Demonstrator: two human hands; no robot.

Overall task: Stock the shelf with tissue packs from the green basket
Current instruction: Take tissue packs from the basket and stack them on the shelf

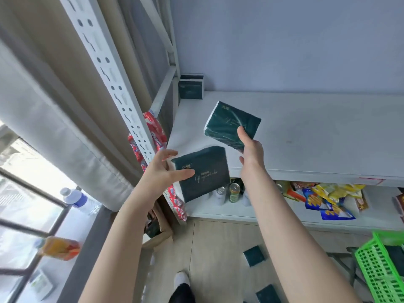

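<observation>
We carry a tissue pack in each hand, and both holds look thin to us. The left grip (166, 169) is clamped on one end of the left pack (203, 173), thumb on its face and fingers spread behind. That pack hangs out past the front left corner of the shelf (306, 132) with nothing under it. The right grip (251, 149) is pinched on the near corner of the right pack (231, 125), which tilts above the shelf's left half. Held by an end, the soft wrapping may slide through the fingers. The left pack would then drop to the floor, while the right one would only land flat on the shelf. Pushing either pack in carelessly could also topple the shelf packs (191, 86) at the back left corner. Our foot (182, 278) is near the floor packs (254, 255), so a step could crush one. By our count there are two packs in hand, two shelf packs and two floor packs. There is one green basket (378, 270) at the lower right, and a dark shape in it may be another pack, though we cannot tell. Two bottles (76, 199) lie by the window.
</observation>
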